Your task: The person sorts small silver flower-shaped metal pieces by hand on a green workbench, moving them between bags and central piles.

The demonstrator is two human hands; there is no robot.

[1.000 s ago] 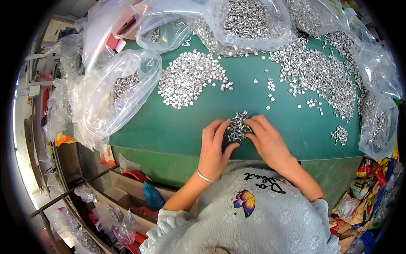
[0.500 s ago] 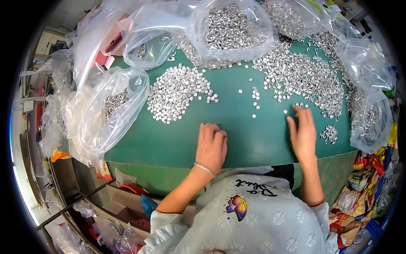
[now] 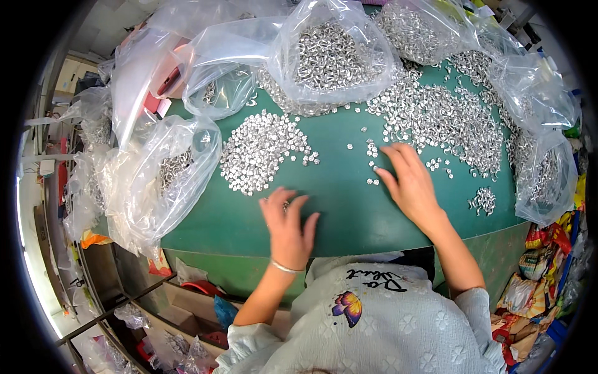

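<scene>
My left hand [image 3: 288, 229], slightly blurred, is over the green table with its fingers apart. A small dark metal bit [image 3: 285, 206] shows between those fingers; whether it is held cannot be made out. Just beyond lies a heap of small silvery flower-shaped metal pieces [image 3: 258, 153]. Fingers stretched out, my right hand [image 3: 411, 187] reaches to a short row of loose metal pieces [image 3: 372, 149]. Its thumb tip is close to one of them. Several more loose pieces [image 3: 439, 164] lie to its right. Beyond is a wide heap of curved silvery metal pieces [image 3: 445, 118].
Clear plastic bags of metal pieces ring the green tabletop [image 3: 336, 230]: a big one [image 3: 330, 56] at the back, others at left [image 3: 168, 174] and right [image 3: 545, 171]. A small pile of curved pieces [image 3: 482, 201] lies near the right edge. Colourful packages [image 3: 532, 262] are stacked below right.
My left hand has moved left toward the flower-shaped pieces, and its fingers have spread. My right hand has swung left, from the edge of the big heap to the short row of loose pieces.
</scene>
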